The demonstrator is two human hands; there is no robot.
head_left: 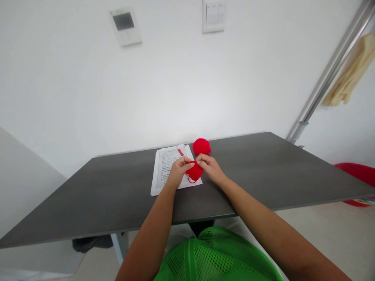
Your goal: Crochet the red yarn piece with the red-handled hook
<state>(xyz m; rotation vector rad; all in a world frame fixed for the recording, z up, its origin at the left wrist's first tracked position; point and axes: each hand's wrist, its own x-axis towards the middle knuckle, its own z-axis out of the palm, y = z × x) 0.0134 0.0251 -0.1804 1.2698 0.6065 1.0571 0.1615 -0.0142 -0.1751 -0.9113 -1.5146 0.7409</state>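
A small piece of red crochet work [195, 172] is stretched between my two hands over the printed sheets. My left hand [178, 171] pinches its upper left edge between thumb and fingers. On the other side, my right hand [209, 166] grips the upper right edge with closed fingertips. A loop of red yarn [191, 181] hangs below the piece. Just beyond my right hand sits a ball of red yarn [201, 146]. A red-handled crochet hook [180, 152] lies on the printed paper [162, 175], apart from both hands.
The dark grey table [111, 195] stands against a white wall with a wall panel [125, 25] and switches [214, 15]. A metal pole [325, 86] rises at the right, near a hanging beige cloth [350, 74]. A red basin [357, 173] is on the floor at right.
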